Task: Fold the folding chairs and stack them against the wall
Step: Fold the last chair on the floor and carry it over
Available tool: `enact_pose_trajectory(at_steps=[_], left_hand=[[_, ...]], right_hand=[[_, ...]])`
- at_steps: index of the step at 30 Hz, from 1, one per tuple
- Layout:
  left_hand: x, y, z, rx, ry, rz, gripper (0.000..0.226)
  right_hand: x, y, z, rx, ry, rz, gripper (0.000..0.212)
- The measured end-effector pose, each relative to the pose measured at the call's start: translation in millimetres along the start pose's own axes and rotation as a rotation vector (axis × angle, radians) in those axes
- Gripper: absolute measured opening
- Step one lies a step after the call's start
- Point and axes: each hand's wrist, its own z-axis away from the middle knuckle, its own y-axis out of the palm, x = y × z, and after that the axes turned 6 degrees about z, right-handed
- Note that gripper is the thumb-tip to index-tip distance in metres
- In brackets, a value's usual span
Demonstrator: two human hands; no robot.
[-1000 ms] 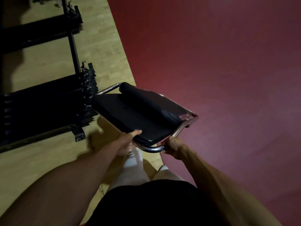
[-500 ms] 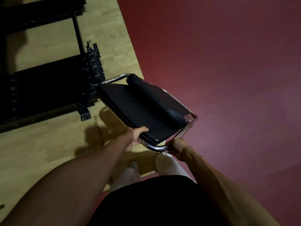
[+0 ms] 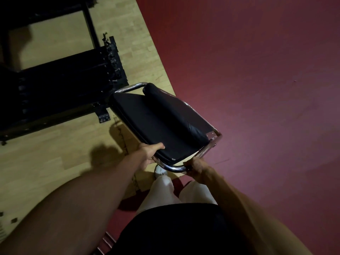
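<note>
Holds a folding chair (image 3: 158, 124) out ahead of the body by its near end, both hands on it. Grips with the left hand (image 3: 149, 153) at the near-left edge of the black seat pad (image 3: 147, 126), thumb laid on top of the pad, fingers out of sight beneath the edge. Wraps the right hand (image 3: 195, 167) round the chrome tube (image 3: 172, 168) at the near-right bend, fingers curled tight about the metal, near the left hand with a short bare stretch of tube between. Lies folded, seat pad uppermost, the rolled black backrest (image 3: 174, 111) resting across it along the right side, chrome frame running round the outside. Reaches away from the hands toward the upper left, far corner just beside a dark stack of black frames (image 3: 60, 92); touching or apart, impossible to tell in the shadow. Hangs over the line where the pale wooden floor (image 3: 55, 162) meets the red floor (image 3: 257, 89), left part above the wood, right part above the red. Throws a shadow onto the wood beneath its left edge. Shows, under the near tube, a white shoe (image 3: 160, 171) and light trouser legs (image 3: 165, 192), with a black garment (image 3: 174, 229) lowest in view.
</note>
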Motion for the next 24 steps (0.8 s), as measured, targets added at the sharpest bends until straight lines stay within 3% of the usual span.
enact_pose_trajectory(at_steps=[5,11,16,17,20,22,24], left_hand=[[48,0,25,-0.014,0.008,0.020,0.021],[112,22,65,-0.077,0.110,-0.007,0.014],[148,34,94,-0.101,0.147,0.055,0.017],[149,35,98,-0.115,0.157,0.080,0.016],[161,25,112,-0.155,0.174,0.138,0.016],[170,8,120,-0.164,0.156,0.180,0.016],[174,-11,129,-0.172,0.153,0.232,0.016]], right_hand=[[-46,-9,18,0.018,-0.029,-0.037,0.013],[-116,-38,40,0.173,-0.044,-0.158,0.019],[-165,-53,38,0.131,-0.020,-0.035,0.005],[-168,-57,36,0.067,-0.055,0.042,0.009],[-183,-71,34,-0.280,-0.238,0.404,0.071],[-184,-73,41,-0.373,-0.376,0.460,0.079],[-177,-67,43,-0.338,-0.456,0.497,0.082]])
